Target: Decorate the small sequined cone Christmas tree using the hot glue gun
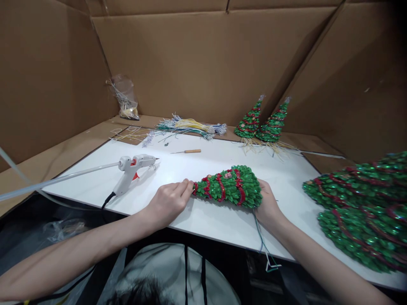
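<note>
A green ornamental Christmas tree (222,186) with red garland lies on its side between my two hands, above the white board (127,199). My left hand (174,197) is closed round its narrow tip, which the fingers hide. At the wide base, my right hand (266,203) grips the underside; most of its fingers are behind the tree. Thin green wires (259,231) hang from the base past the board's front edge, with a white piece (269,262) at their end. Left of the tree, a white hot glue gun (130,173) with a long glue stick rests on the board.
A wooden-handled awl (192,151) lies mid-board. Behind it are bundled wires (190,126) and a plastic bag (125,97). Two small trees (249,118) stand at the back right. Larger green trees (362,216) lie at the right edge. Cardboard walls (206,63) enclose the back and sides.
</note>
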`<state>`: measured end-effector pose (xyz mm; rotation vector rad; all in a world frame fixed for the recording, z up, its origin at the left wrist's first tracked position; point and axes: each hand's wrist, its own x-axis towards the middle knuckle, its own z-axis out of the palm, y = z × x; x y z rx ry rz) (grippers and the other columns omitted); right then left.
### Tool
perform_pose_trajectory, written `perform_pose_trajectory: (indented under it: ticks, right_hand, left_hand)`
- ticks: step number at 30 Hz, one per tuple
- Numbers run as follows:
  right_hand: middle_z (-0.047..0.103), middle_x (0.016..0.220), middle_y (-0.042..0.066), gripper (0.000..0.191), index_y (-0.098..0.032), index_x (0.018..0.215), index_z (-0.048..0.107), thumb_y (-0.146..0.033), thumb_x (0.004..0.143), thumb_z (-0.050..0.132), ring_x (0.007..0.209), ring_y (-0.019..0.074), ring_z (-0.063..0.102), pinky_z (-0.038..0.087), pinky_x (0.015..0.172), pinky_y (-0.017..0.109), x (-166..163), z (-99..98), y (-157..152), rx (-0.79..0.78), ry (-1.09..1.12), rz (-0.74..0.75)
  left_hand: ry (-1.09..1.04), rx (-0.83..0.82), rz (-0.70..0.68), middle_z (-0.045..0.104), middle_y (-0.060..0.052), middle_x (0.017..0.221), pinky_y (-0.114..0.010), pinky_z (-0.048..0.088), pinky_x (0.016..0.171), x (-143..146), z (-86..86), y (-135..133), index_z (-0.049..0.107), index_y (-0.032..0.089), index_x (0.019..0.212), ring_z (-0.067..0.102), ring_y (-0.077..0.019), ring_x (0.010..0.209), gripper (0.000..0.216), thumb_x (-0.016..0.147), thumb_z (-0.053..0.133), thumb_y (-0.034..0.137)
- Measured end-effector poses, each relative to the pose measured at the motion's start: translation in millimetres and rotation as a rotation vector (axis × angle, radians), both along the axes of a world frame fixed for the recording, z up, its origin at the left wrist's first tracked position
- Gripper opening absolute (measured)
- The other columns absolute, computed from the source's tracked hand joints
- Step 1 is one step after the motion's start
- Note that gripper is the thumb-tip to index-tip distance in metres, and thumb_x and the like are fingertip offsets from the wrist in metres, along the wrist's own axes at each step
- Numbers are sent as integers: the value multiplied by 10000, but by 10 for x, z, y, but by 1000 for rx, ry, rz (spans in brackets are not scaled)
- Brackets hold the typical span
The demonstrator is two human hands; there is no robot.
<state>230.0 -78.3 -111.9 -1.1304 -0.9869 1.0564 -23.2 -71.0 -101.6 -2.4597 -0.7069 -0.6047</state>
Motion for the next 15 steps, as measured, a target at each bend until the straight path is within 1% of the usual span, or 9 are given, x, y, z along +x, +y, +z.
perform_pose_trajectory:
  ticks: [10, 15]
  right_hand:
    - [663, 556, -5, 73, -197, 488, 611, -234, 536, 650, 587, 198, 635, 512, 465, 272, -27, 45, -10, 37, -61, 10]
    - [665, 577, -14, 58, -202, 495, 607, -213, 540, 641, 630, 199, 645, 525, 504, 271, -15, 27, -12, 27, -33, 18]
  left_hand:
    - [-24, 18, -1, 697, -177, 992, -298, 580, 646, 23, 18, -3, 602, 5, 1042, 694, -211, 805, 277, 858, 396, 21]
    - [-26, 16, 1, 700, -167, 986, -289, 578, 646, 14, 24, -5, 603, 9, 1040, 693, -204, 796, 278, 856, 395, 18]
